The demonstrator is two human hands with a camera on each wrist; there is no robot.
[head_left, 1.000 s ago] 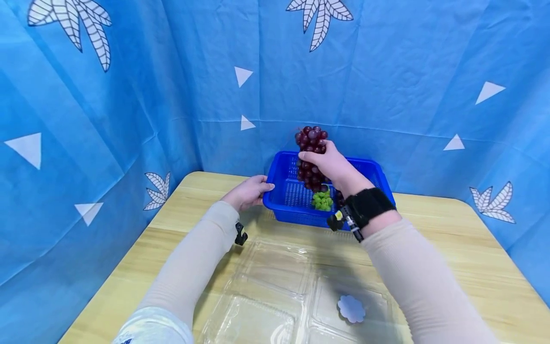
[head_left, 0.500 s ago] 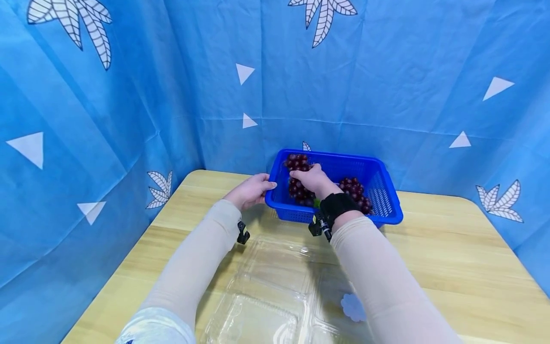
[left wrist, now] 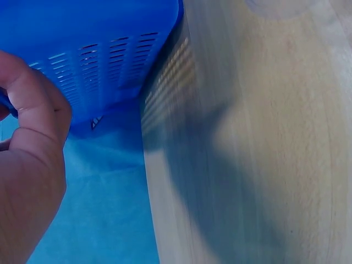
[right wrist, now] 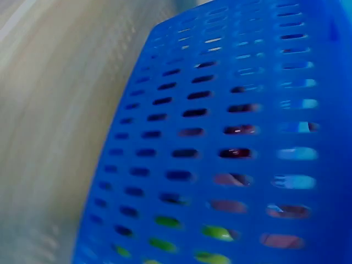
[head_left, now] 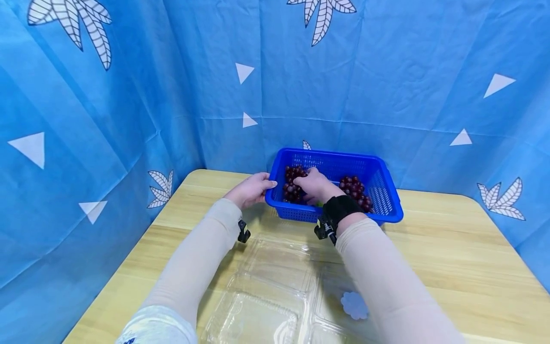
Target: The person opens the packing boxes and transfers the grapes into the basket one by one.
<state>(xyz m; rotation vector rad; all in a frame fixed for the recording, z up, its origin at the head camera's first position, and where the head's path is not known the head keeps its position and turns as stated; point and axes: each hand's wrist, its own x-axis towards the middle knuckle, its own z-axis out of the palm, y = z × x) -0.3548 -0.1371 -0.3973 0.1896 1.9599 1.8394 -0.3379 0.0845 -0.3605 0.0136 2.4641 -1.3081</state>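
Observation:
My left hand (head_left: 253, 190) grips the left rim of a blue plastic basket (head_left: 343, 157); in the left wrist view the fingers curl over its edge. Inside the basket, at its left end, lies a bunch of dark red grapes (head_left: 293, 184). My right hand (head_left: 315, 185) reaches in at that bunch, its thumb touching the grapes; whether the fingers still pinch them is hidden. A second red grape bunch (head_left: 355, 191) lies to the right. Something green (head_left: 319, 204), mostly hidden by the right wrist, shows between them and through the slots in the right wrist view.
Clear plastic trays (head_left: 275, 286) lie on the wooden table (head_left: 447, 258) in front of the basket. A pale flower-shaped piece (head_left: 354, 306) sits beside the right forearm. A blue patterned curtain (head_left: 386, 95) stands close behind the basket.
My right hand has lowered the red grape bunch from above the basket down into its left end. The second red bunch has come into view. My left hand stays on the rim.

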